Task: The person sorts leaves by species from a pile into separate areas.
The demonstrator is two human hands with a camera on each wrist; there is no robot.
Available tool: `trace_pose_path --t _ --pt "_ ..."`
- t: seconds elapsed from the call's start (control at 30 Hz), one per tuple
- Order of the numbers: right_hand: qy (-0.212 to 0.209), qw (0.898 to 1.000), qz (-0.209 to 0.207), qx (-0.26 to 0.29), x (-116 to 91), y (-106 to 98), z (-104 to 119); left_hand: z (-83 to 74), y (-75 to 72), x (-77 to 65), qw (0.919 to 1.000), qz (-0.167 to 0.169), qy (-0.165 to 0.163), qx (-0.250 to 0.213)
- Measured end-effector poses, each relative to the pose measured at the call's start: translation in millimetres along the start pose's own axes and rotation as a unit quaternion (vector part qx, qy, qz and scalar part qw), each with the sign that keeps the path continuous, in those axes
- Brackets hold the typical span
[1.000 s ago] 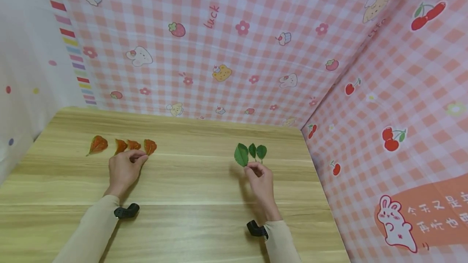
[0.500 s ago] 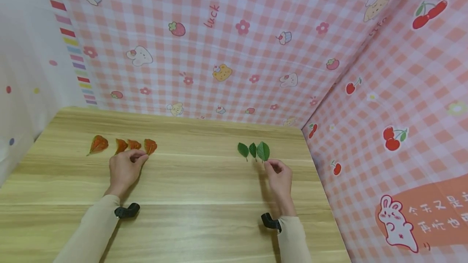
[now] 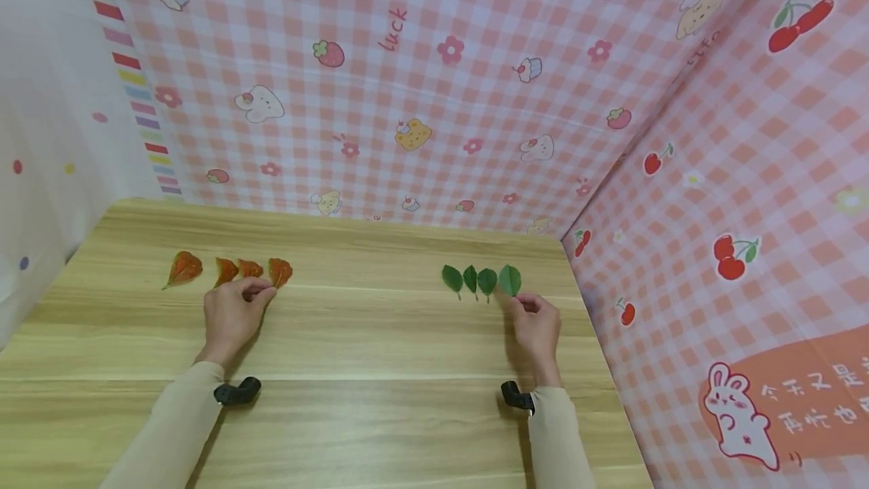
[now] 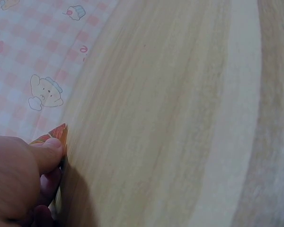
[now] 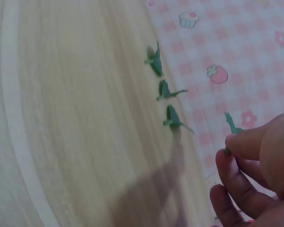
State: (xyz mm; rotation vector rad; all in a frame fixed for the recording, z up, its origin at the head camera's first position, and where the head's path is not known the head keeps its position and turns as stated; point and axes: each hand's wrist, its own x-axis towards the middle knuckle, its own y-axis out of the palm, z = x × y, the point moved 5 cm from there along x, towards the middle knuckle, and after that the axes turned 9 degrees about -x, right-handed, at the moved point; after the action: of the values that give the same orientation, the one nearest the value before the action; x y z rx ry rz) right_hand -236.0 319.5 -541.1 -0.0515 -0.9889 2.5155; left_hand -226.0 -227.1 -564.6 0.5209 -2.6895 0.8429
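Note:
My right hand (image 3: 538, 327) pinches a green leaf (image 3: 510, 280) by its lower end, at the right end of a row. Three more green leaves (image 3: 486, 281) lie to its left, stems toward me; the right wrist view shows the held leaf (image 5: 232, 124) between thumb and finger, apart from them. At the left, my left hand (image 3: 233, 317) pinches the base of an orange-red leaf (image 3: 280, 272), the rightmost of its row. Two similar leaves (image 3: 250, 268) lie just beyond that hand, partly hidden by it. Farther left lies a larger reddish leaf (image 3: 184, 269).
The leaves are on a wooden table (image 3: 366, 383). A pink checked cloth (image 3: 380, 89) with cartoon prints rises behind it, and another stands along the right edge. A white dotted cloth (image 3: 54, 127) hangs at the left. Each wrist wears a black camera (image 3: 237, 391).
My right hand has moved right with its green leaf, from over the left of the green row to its right end. The left hand has stayed in place on the orange-red leaf.

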Motion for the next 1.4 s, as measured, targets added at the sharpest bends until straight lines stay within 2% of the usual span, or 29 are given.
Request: trace_pose_path --t 0.4,0.53,0.67,0.8,1.03,1.2,1.4 --pt "-0.003 0.998 -0.010 -0.057 15 6 -16 1.7 0.1 -0.6 1.0000 0.002 -0.003 0.000" --pt "-0.020 0.997 -0.015 -0.074 31 18 -44 1.0 0.0 -0.6 1.0000 0.001 -0.003 0.000" --pt "-0.031 0.993 -0.027 -0.112 42 28 -61 0.3 -0.7 0.1 1.0000 -0.001 0.000 -0.001" --pt "-0.030 0.992 -0.019 -0.123 37 27 -50 0.4 -1.1 0.2 1.0000 -0.003 0.001 0.000" --pt "-0.021 0.992 -0.009 -0.128 18 16 -17 -0.1 -1.1 -0.3 1.0000 -0.003 0.005 -0.004" --pt "-0.031 0.990 -0.030 -0.137 24 22 -27 0.5 -0.5 -0.2 1.0000 -0.005 0.005 -0.005" --pt "-0.027 0.990 -0.025 -0.134 19 18 -18 1.2 0.0 -1.1 1.0000 -0.004 0.001 -0.007"
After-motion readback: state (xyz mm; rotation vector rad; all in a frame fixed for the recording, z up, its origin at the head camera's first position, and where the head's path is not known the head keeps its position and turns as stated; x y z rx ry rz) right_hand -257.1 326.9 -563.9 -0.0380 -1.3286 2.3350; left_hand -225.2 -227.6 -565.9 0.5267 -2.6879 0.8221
